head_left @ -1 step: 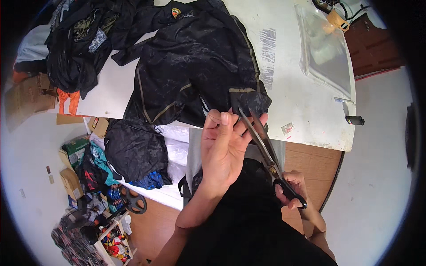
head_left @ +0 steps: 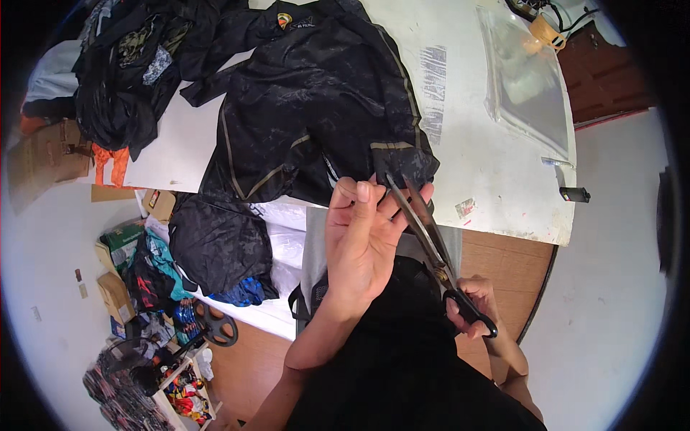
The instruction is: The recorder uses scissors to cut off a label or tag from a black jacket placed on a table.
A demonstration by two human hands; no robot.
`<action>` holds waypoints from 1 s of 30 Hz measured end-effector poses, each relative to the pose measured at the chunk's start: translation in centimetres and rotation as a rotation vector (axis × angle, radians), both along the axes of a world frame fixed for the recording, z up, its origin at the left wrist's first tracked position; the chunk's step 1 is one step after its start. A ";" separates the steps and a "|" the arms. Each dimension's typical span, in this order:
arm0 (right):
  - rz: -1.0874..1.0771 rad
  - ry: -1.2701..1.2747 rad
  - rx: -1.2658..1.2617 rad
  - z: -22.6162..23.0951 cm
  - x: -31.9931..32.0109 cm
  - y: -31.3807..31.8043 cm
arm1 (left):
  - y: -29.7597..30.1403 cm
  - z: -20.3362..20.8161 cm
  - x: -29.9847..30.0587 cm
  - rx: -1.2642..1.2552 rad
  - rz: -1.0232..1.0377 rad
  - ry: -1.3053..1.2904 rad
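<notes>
A black patterned garment (head_left: 287, 93) with tan trim lines lies spread over the white table, its lower part reaching the near edge. At its near right hem is my left hand (head_left: 359, 244), palm up. The thumb and forefinger press together; what is between them is too small to make out. Other fingers of that hand pass behind the scissor blades, beside the hem. My right hand (head_left: 473, 305) grips the black handles of large scissors (head_left: 431, 248). Their blades are parted and point up and left, tips over the hem.
Dark clothing (head_left: 118, 79) is heaped at the table's far left. A clear plastic sheet (head_left: 525, 82) and a small black object (head_left: 575, 195) lie on the right. Below the table at left are a black bundle (head_left: 219, 244), cartons (head_left: 115, 296) and a wooden crate (head_left: 169, 402).
</notes>
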State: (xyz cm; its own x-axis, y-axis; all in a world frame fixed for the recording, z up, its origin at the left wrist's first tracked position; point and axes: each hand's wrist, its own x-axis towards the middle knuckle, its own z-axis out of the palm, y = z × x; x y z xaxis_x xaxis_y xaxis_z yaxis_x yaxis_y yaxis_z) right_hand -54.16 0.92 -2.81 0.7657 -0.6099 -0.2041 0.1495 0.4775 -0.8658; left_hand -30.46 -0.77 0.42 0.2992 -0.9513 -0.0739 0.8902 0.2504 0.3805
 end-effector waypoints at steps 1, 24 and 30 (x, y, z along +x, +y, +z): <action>-0.002 -0.025 0.029 0.0 0.0 -0.1 | 0.0 -0.1 0.0 -0.015 0.000 0.010; -0.299 0.072 0.032 2.2 0.7 -1.0 | -0.1 -1.9 0.0 -0.237 -0.018 -0.147; -0.337 0.060 0.013 3.5 2.7 -2.6 | -0.7 -0.3 -0.9 -0.082 -0.005 -0.277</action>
